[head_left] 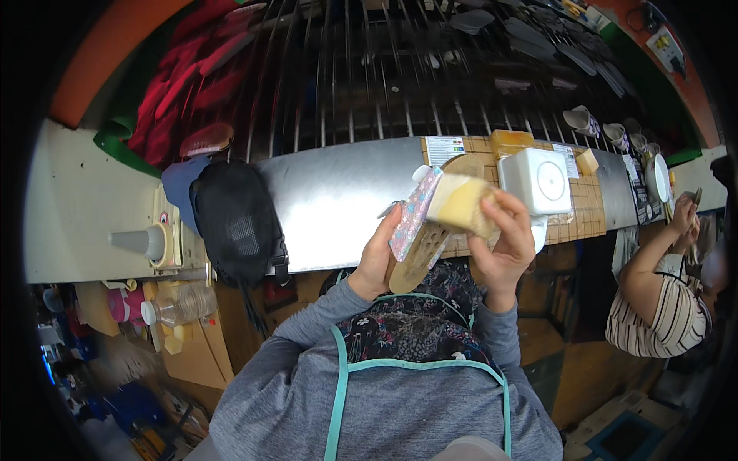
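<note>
My left hand (375, 257) holds a tan shoe sole (419, 257) with a glittery patterned insole (415, 211) lying against it, tilted upright over the metal workbench (338, 196). My right hand (503, 242) grips a yellow sponge block (461, 203) and presses it against the top of the sole. Both grey-sleeved forearms rise from the lower edge, over a floral apron with teal straps.
A white square box (538, 180) sits on a gridded brown mat (584, 203) just right of my hands. A black bag (234, 219) lies at the bench's left end, a plastic bottle (181, 303) below it. Another person in a striped top (665, 303) works at the right. Metal racks hold soles behind the bench.
</note>
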A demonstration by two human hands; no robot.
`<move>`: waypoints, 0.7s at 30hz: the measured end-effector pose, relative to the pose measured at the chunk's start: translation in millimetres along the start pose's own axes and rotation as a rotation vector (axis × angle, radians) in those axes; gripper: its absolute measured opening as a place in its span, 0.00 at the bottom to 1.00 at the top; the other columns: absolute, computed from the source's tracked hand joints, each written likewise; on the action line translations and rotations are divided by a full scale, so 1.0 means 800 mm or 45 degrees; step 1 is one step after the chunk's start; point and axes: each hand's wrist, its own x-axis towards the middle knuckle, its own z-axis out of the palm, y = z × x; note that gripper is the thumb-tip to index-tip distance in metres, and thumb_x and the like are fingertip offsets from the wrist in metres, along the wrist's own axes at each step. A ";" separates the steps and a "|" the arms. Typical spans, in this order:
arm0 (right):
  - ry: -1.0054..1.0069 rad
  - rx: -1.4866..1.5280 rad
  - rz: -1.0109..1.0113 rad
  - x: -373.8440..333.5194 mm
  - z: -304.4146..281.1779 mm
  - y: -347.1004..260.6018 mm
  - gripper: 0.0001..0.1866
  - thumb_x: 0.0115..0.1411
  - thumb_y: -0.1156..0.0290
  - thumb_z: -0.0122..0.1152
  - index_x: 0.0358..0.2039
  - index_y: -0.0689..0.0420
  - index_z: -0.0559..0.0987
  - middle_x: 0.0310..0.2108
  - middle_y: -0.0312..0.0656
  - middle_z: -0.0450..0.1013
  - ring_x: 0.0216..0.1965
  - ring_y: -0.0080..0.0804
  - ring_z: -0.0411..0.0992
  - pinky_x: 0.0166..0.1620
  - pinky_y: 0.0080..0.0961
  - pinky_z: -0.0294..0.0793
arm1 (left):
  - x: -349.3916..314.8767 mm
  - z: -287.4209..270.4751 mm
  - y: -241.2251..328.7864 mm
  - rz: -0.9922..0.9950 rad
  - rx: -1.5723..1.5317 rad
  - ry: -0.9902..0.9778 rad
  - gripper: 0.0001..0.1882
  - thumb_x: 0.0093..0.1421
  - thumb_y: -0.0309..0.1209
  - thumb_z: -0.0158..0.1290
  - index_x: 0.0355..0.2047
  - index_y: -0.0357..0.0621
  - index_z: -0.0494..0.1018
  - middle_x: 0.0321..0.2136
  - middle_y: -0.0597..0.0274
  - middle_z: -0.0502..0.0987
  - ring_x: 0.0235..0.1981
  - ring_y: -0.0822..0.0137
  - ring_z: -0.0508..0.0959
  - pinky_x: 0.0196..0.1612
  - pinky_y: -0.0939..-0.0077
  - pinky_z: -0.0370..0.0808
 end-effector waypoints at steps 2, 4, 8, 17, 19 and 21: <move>0.076 0.024 0.010 0.003 -0.003 0.003 0.24 0.37 0.86 0.59 0.40 0.61 0.81 0.47 0.49 0.69 0.50 0.41 0.71 0.53 0.33 0.71 | 0.002 0.004 0.000 -0.051 -0.043 -0.043 0.26 0.69 0.45 0.30 0.58 0.40 0.60 0.51 0.50 0.70 0.50 0.59 0.74 0.52 0.63 0.73; 0.022 0.003 -0.002 0.005 -0.010 0.004 0.23 0.38 0.87 0.59 0.40 0.63 0.81 0.48 0.49 0.68 0.51 0.41 0.70 0.54 0.34 0.71 | 0.004 0.009 -0.001 -0.063 -0.004 -0.067 0.27 0.69 0.47 0.30 0.58 0.41 0.61 0.49 0.51 0.71 0.46 0.61 0.75 0.47 0.67 0.74; -0.074 0.013 -0.013 0.001 -0.016 0.005 0.24 0.37 0.86 0.60 0.39 0.59 0.82 0.46 0.48 0.71 0.48 0.40 0.71 0.51 0.32 0.72 | 0.011 0.019 -0.001 -0.051 0.061 -0.029 0.29 0.69 0.50 0.30 0.58 0.42 0.61 0.48 0.54 0.72 0.43 0.65 0.76 0.41 0.71 0.77; -0.224 -0.047 -0.105 -0.007 -0.023 0.006 0.26 0.34 0.81 0.63 0.39 0.51 0.83 0.44 0.43 0.75 0.44 0.37 0.73 0.46 0.29 0.69 | 0.037 0.039 0.006 -0.058 -0.171 -0.111 0.28 0.69 0.49 0.32 0.58 0.41 0.61 0.51 0.53 0.71 0.49 0.62 0.74 0.53 0.65 0.72; -0.252 -0.049 -0.106 -0.006 -0.023 0.003 0.26 0.34 0.81 0.62 0.39 0.51 0.83 0.44 0.43 0.75 0.43 0.37 0.73 0.46 0.29 0.68 | 0.045 0.043 0.009 -0.011 -0.114 -0.091 0.29 0.68 0.50 0.32 0.57 0.40 0.61 0.51 0.53 0.71 0.49 0.61 0.74 0.54 0.64 0.72; -0.338 -0.088 -0.166 -0.005 -0.026 0.000 0.24 0.36 0.85 0.60 0.39 0.56 0.82 0.45 0.48 0.72 0.44 0.38 0.73 0.47 0.30 0.72 | 0.053 0.046 0.012 0.005 -0.144 -0.121 0.30 0.68 0.51 0.32 0.58 0.40 0.61 0.51 0.53 0.70 0.49 0.61 0.74 0.53 0.65 0.73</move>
